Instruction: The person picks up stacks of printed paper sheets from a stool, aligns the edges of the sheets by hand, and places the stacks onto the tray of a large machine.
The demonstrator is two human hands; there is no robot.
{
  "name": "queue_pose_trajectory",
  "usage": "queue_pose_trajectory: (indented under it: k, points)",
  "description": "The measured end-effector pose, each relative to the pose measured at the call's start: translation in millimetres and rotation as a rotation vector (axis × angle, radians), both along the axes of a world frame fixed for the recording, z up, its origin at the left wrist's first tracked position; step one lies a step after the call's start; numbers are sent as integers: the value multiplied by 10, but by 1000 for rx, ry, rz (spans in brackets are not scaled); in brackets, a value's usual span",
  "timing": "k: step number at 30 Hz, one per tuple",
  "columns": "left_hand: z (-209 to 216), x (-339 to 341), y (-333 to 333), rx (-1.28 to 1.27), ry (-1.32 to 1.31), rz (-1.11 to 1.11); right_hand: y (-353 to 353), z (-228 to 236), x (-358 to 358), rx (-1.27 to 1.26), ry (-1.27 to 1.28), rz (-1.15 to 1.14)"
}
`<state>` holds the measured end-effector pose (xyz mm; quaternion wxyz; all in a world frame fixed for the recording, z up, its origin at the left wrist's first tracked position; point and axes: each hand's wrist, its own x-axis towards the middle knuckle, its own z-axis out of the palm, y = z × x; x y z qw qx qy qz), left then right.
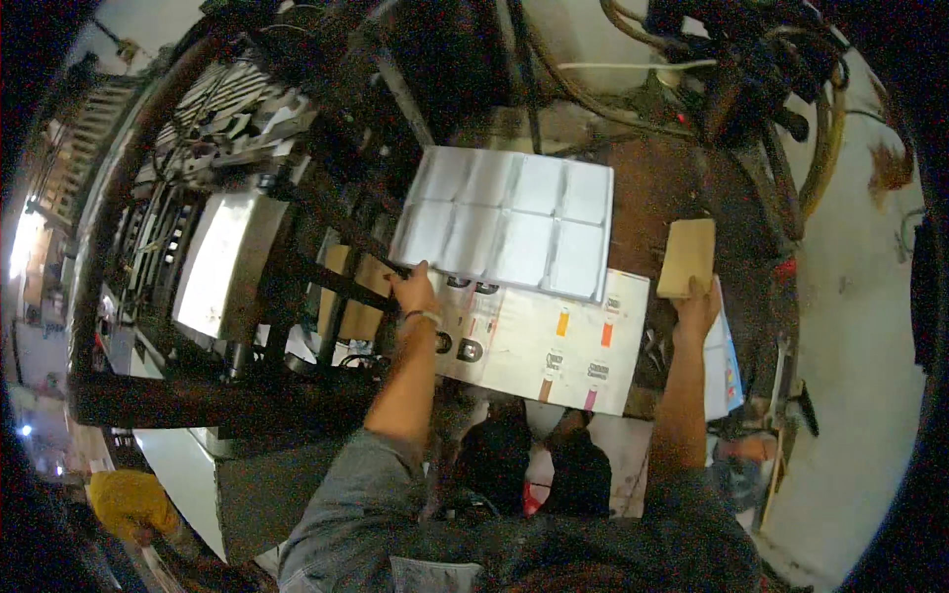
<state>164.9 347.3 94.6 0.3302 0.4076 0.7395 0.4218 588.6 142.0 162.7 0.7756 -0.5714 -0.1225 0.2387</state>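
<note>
My right hand [698, 306] is closed around the lower end of a tan, flat rectangular block [687, 255], held upright to the right of the sheets. My left hand [417, 293] is closed at the lower left corner of a pale sheet [506, 219] marked into several rectangular panels, beside a dark machine bar. Exactly what its fingers grip is hidden. Partly under that pale sheet lies a printed off-white sheet [514, 346] with small orange, brown and purple patches and dark lettering.
A dark-framed machine [227, 400] with a bright white plate [215, 262] fills the left. Thick hoses [820, 148] hang at the upper right. A blue-and-white printed sheet [727, 371] lies beyond my right forearm. A person in a yellow top [131, 502] is at the lower left.
</note>
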Motion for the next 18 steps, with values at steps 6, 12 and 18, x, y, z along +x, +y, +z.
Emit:
queue_pose_trajectory:
  k: [6,12,18]
  points:
    - [16,-163,-1217,192,-255,-242,-776,317,244,-105,133,-65]
    - [404,-24,-2419,-85,46,-915,-2149,315,338,-88,97,-420]
    - [873,-442,-3173,-139,564,-1338,-2678,-247,976,95,-126,-594]
